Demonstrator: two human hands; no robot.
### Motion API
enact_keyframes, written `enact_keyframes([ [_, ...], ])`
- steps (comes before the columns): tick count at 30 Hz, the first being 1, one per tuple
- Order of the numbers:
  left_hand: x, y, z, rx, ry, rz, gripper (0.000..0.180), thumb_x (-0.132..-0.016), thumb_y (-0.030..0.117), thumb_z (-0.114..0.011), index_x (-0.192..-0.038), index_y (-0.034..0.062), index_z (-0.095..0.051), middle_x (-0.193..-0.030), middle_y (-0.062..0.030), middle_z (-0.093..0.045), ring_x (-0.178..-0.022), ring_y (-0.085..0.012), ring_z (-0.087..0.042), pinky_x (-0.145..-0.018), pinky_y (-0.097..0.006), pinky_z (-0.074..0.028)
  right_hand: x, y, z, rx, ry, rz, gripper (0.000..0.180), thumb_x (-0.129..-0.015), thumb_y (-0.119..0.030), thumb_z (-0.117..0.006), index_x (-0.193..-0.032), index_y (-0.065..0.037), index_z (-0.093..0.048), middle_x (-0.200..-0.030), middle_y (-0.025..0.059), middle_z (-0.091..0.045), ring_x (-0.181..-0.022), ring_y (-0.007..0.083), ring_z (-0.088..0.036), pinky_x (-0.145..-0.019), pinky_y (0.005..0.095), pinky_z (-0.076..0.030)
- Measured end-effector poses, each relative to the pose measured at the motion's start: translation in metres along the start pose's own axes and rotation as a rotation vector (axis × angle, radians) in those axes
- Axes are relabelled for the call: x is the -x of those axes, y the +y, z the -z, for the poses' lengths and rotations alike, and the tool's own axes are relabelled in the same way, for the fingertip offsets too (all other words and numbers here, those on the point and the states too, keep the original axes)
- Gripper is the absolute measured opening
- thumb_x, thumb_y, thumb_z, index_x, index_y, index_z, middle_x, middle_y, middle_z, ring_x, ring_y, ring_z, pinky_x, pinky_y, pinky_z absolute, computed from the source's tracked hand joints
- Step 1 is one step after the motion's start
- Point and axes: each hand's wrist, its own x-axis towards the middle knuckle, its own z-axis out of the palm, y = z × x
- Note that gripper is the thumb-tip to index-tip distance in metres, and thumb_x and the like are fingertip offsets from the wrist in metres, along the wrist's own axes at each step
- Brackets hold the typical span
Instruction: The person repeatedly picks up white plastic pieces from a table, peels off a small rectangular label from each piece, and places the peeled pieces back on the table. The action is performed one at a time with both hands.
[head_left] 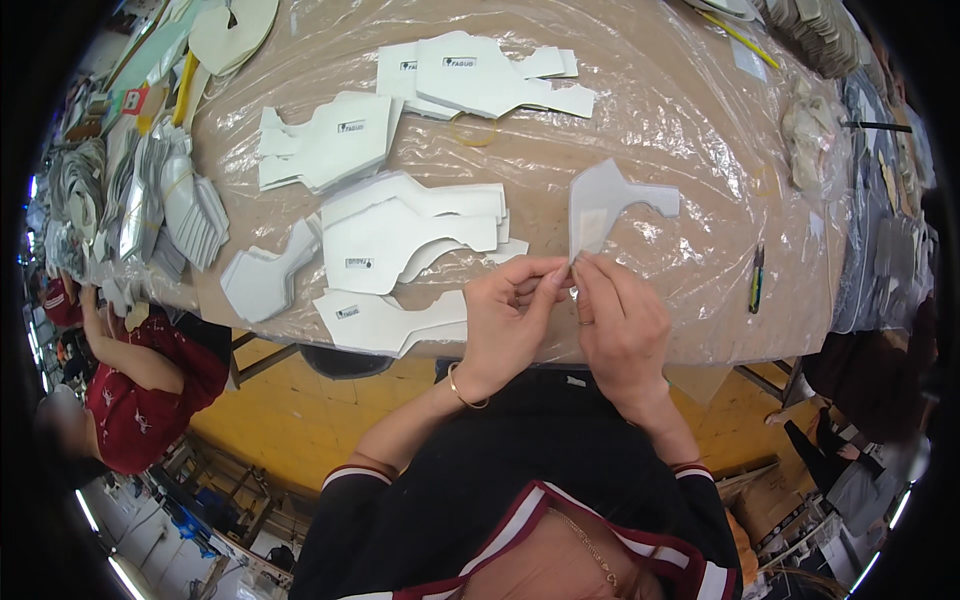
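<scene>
Near the table's front edge my left hand [512, 318] and my right hand [622, 328] meet, fingertips pinched together. They close on the lower end of a grey cut piece [625, 193], shaped like a shoe-upper part, which lies away from me. A paler, roughly rectangular patch shows on its lower part. My fingers hide the very end of it. To the left of my hands are white cut pieces [360, 232] of similar outline, loosely stacked and bearing small dark printed marks. A stack of grey pieces [258, 283] lies at their left.
Clear plastic covers the brown table [700, 300]. More white stacks [465, 85] lie farther back. A dark pen [757, 280] lies at right, a yellow pencil [740, 40] at far right. Bundled pieces [185, 205] crowd the left edge. A person in red [140, 390] is at left.
</scene>
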Motion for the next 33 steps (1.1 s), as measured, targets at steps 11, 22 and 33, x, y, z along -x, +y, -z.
enact_keyframes([
  [11, -0.011, -0.005, -0.002, -0.068, 0.019, -0.046, 0.016, -0.096, 0.003, -0.061, -0.107, -0.0070, -0.068, -0.095, -0.0118, -0.073, -0.090, -0.0150, -0.071, -0.080, -0.026, -0.058, -0.006, 0.005, -0.018, -0.005, 0.087, -0.053, 0.018, -0.086, -0.002, -0.068, -0.103, 0.000, -0.066, -0.098, 0.0131, -0.068, -0.084, 0.0307, -0.067, -0.070, 0.0391, -0.053],
  [22, -0.015, -0.006, -0.013, -0.208, 0.111, -0.203, 0.014, -0.095, 0.001, -0.061, -0.104, -0.0041, -0.070, -0.092, -0.0126, -0.072, -0.087, -0.0167, -0.072, -0.075, -0.027, -0.058, -0.005, 0.005, -0.020, 0.079, 0.080, -0.008, 0.028, -0.083, -0.008, -0.063, -0.109, 0.001, -0.063, -0.102, 0.0128, -0.066, -0.089, 0.0303, -0.066, -0.086, 0.0422, -0.055],
  [33, -0.023, -0.013, 0.000, -0.023, 0.070, 0.006, 0.019, -0.098, 0.008, -0.060, -0.107, -0.0085, -0.065, -0.096, -0.0122, -0.072, -0.087, -0.0138, -0.071, -0.070, -0.024, -0.057, -0.013, 0.030, -0.030, -0.303, 0.056, -0.280, 0.013, -0.089, -0.006, -0.063, -0.101, -0.001, -0.063, -0.093, 0.0125, -0.065, -0.080, 0.0278, -0.065, -0.070, 0.0385, -0.051],
])
